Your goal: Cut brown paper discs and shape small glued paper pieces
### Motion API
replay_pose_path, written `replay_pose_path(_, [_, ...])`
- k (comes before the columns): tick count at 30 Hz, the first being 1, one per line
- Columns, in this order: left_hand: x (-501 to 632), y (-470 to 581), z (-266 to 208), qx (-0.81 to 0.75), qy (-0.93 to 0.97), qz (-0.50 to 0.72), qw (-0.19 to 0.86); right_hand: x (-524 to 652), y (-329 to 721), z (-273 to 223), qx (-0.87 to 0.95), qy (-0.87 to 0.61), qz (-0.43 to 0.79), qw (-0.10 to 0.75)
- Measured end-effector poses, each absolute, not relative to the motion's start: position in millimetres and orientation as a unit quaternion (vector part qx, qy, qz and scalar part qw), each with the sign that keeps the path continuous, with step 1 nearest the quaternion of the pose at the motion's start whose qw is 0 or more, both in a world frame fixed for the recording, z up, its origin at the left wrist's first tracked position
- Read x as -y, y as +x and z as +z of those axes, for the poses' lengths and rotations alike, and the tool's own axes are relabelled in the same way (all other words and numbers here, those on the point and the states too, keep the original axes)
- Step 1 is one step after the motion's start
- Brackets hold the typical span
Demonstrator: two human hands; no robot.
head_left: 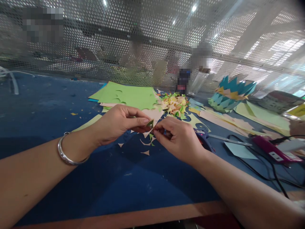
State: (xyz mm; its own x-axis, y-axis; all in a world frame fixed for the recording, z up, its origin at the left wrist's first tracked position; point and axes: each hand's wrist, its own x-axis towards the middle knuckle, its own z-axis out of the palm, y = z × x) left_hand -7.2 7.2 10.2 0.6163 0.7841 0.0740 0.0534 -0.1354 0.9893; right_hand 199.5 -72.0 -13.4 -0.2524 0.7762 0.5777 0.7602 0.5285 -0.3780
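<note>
Over the middle of the blue table, my left hand (121, 122) pinches a small folded piece of green paper (150, 123) between thumb and fingers. My right hand (178, 136) is closed at the other side of the paper, its thumb and fingertips pressed together by the paper's edge. Small pale paper scraps (145, 153) lie on the table beneath my hands. Just beyond them is a pile of folded yellow, green and peach paper pieces (176, 104). A dark blue glue gun (204, 140) with a clear glue stick lies right of my right hand, partly hidden by it.
Green paper sheets (133, 95) with cut-outs are stacked at the back. A teal, peach and green pointed paper ring (232, 93) stands back right. Cables run around a purple power strip (274, 149) at right. A perforated metal screen (147, 41) borders the far edge.
</note>
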Motion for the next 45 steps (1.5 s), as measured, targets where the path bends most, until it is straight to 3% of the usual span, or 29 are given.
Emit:
replay_pose_path(9, [-8.8, -6.7, 10.5, -0.315, 0.647, 0.323, 0.615, 71.7, 198.4, -12.7, 0.792, -0.497, 0.02, 0.355])
replay_pose_path(22, [-5.1, -4.0, 12.1, -0.334, 0.665, 0.349, 0.57, 71.1, 198.5, -13.8, 0.779, -0.5, 0.04, 0.376])
replay_pose_path(30, [-13.3, -8.3, 3.5, -0.335, 0.744, 0.372, 0.443, 71.7, 200.6, -10.8, 0.776, -0.511, 0.035, 0.368])
replay_pose_path(37, [-10.5, -8.2, 1.6, -0.323, 0.769, 0.375, 0.405, 73.1, 221.5, 2.4, 0.759, -0.603, 0.035, 0.242])
replay_pose_path(40, [-9.0, -8.0, -0.3, -0.318, 0.783, 0.368, 0.388, 85.8, 246.6, 5.5, 0.742, -0.645, -0.017, 0.182])
replay_pose_path(45, [-9.2, -7.0, -4.7, -0.303, 0.797, 0.373, 0.367, 120.6, 293.7, -3.0, 0.671, -0.719, -0.086, 0.158])
